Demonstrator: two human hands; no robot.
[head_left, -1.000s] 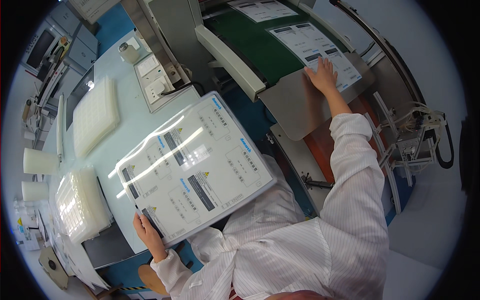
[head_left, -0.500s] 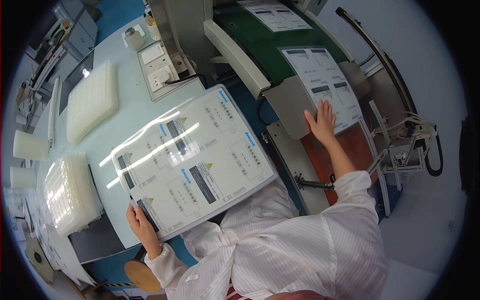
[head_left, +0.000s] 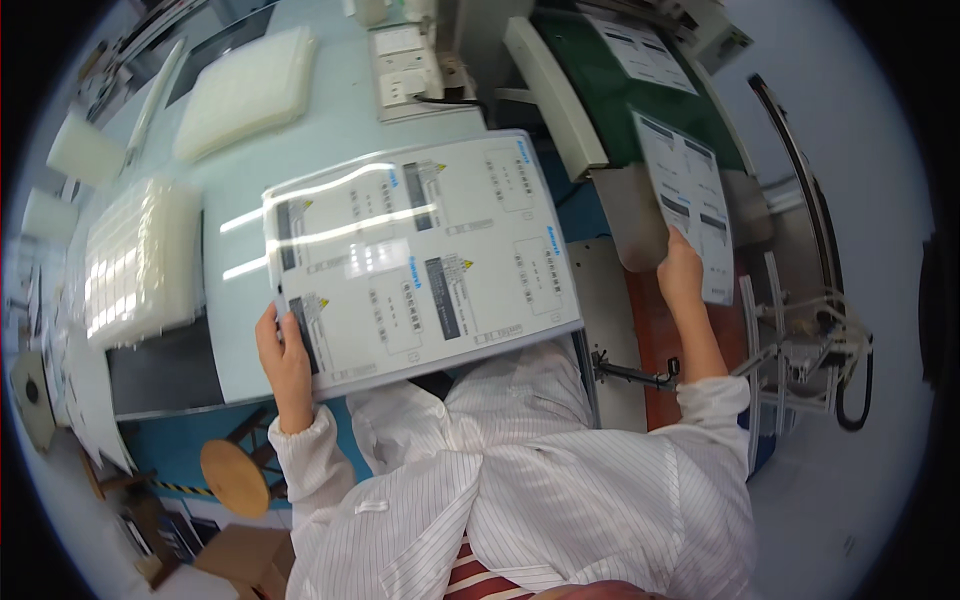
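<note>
A stack of glossy printed sheets (head_left: 430,265), with black blocks and yellow triangles, rests partly on the table edge and over my lap. My left hand (head_left: 287,362) grips the stack's near left corner, thumb on top. To the right, my right hand (head_left: 682,268) is closed on the near left edge of a single printed sheet (head_left: 690,190). That sheet's far part lies on the green conveyor belt (head_left: 600,95), and its near part reaches over a metal plate (head_left: 635,215). Another printed sheet (head_left: 640,52) lies farther up the belt.
Stacks of translucent plastic pieces stand on the left of the table: one at the back (head_left: 245,90), one bagged nearer me (head_left: 145,265). A power socket panel (head_left: 400,85) sits by the machine. A black bracket arm (head_left: 635,375) and metal frame (head_left: 790,360) flank the right side.
My right hand has gone from lying flat on the near sheet to gripping its edge. The view has turned, and the stack now sits squarer to me, still in my left hand.
</note>
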